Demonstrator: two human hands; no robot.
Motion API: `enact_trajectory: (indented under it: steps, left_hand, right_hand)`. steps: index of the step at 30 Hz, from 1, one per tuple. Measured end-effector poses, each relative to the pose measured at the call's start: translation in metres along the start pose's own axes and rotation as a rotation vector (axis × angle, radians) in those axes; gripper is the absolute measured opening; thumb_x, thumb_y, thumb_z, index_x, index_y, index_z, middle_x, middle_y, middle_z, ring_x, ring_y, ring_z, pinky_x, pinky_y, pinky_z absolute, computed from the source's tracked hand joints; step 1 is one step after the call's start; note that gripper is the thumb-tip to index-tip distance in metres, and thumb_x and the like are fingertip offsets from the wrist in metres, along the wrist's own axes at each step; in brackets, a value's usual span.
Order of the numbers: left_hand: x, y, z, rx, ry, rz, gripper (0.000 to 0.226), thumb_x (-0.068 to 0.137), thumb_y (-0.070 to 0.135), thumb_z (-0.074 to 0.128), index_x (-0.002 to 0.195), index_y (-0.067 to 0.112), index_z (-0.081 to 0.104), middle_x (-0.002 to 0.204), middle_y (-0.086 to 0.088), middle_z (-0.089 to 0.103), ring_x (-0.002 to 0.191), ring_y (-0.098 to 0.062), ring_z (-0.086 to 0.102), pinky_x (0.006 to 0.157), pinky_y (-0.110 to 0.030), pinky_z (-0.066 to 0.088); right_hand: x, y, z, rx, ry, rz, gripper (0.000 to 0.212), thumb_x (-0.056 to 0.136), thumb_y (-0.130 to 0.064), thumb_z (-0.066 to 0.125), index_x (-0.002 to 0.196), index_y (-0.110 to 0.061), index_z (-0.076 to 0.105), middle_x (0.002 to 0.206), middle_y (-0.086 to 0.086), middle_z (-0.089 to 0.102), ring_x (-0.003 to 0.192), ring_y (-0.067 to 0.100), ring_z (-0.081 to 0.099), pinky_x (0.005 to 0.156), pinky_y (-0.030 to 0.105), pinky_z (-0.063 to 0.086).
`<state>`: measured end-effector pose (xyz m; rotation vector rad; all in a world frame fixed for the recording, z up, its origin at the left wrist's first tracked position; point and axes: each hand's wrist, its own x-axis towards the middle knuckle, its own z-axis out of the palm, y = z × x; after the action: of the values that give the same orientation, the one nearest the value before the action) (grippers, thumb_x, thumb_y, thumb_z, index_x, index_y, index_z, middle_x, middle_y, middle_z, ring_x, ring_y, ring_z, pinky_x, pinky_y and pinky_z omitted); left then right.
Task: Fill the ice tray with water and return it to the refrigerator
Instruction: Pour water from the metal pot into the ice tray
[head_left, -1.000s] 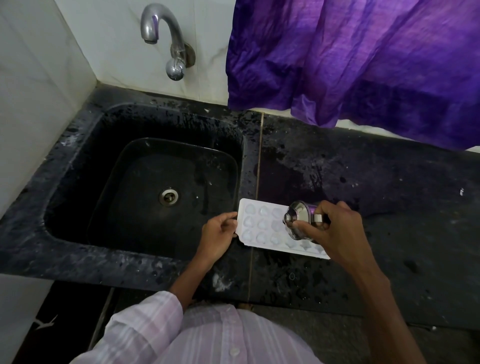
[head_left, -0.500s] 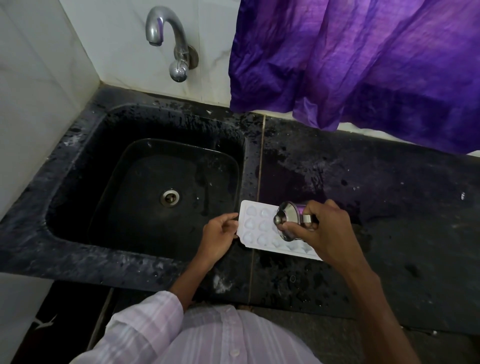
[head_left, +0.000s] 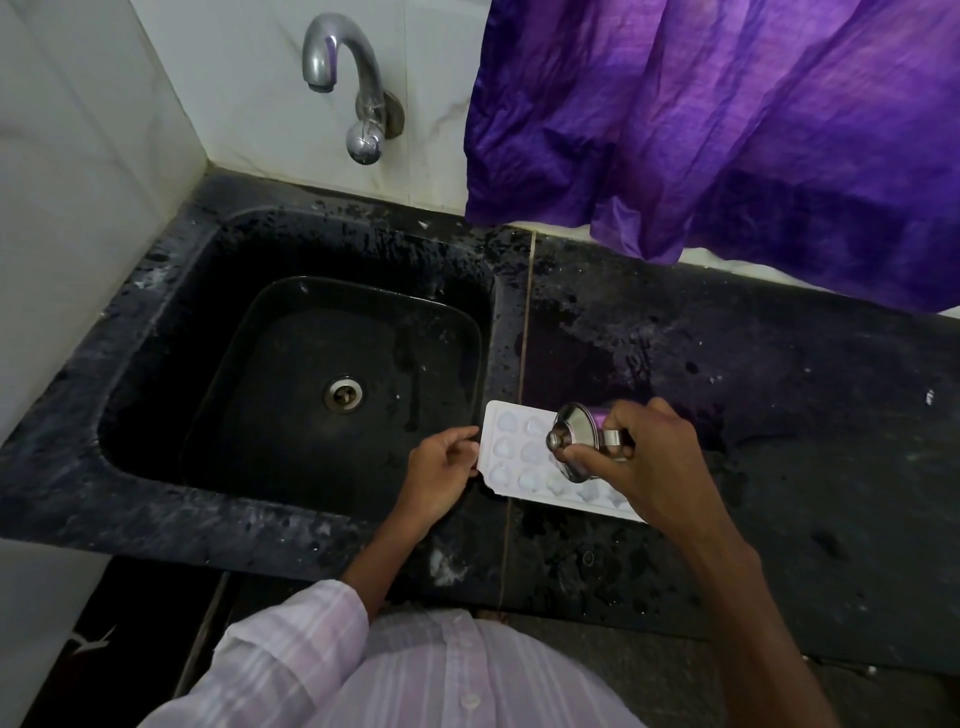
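A white ice tray (head_left: 511, 451) with heart-shaped cells lies flat on the black counter, just right of the sink. My left hand (head_left: 439, 470) pinches the tray's left edge. My right hand (head_left: 641, 467) grips a small steel cup (head_left: 576, 441), tipped on its side over the middle cells, mouth toward the left. The hand and the cup hide the tray's right part. No stream of water can be made out.
The black stone sink (head_left: 171, 332) with its drain (head_left: 343, 393) lies to the left. A chrome tap (head_left: 343, 83) juts from the white tiled wall. A purple curtain (head_left: 727, 130) hangs over the wet black counter (head_left: 779, 415).
My right hand has carried the tipped cup leftward along the tray, from its right part to its middle. My left hand keeps its pinch on the tray's edge.
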<state>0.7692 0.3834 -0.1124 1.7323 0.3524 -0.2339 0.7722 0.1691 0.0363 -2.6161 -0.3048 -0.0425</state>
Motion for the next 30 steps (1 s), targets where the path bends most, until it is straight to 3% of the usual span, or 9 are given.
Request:
enact_trajectory:
  steps: [6,21,30]
  left_hand:
    - [-0.0004,-0.0007,-0.0008,-0.01,-0.011,-0.014,0.033,0.099,0.009,0.057,0.131,0.005,0.064,0.094,0.001,0.074,0.081,-0.006,0.073,0.081,-0.027,0.061]
    - [0.0004,-0.0028,-0.0015,-0.029,-0.012,-0.018,0.033,0.099,0.009,0.056,0.131,0.006,0.063,0.095,-0.001,0.074,0.079,0.0,0.071,0.076,-0.019,0.059]
    - [0.0006,-0.0023,-0.0011,-0.042,-0.011,-0.022,0.033,0.099,0.006,0.055,0.131,0.004,0.062,0.097,-0.009,0.074,0.089,-0.012,0.071,0.074,-0.016,0.058]
  right_hand:
    - [0.0004,0.0006,-0.0004,0.004,0.006,-0.002,0.041,0.068,-0.03,0.087,0.063,-0.013,0.05,0.059,-0.012,0.046,0.067,0.009,0.04,0.052,0.021,0.029]
    - [0.0033,0.0,-0.0012,-0.011,0.016,-0.022,0.043,0.066,-0.028,0.088,0.061,-0.016,0.046,0.058,-0.012,0.044,0.065,0.006,0.037,0.052,0.021,0.025]
    - [0.0059,-0.0022,-0.0016,0.002,0.014,-0.023,0.043,0.067,-0.032,0.087,0.062,-0.015,0.048,0.057,-0.011,0.046,0.066,0.009,0.039,0.052,0.022,0.029]
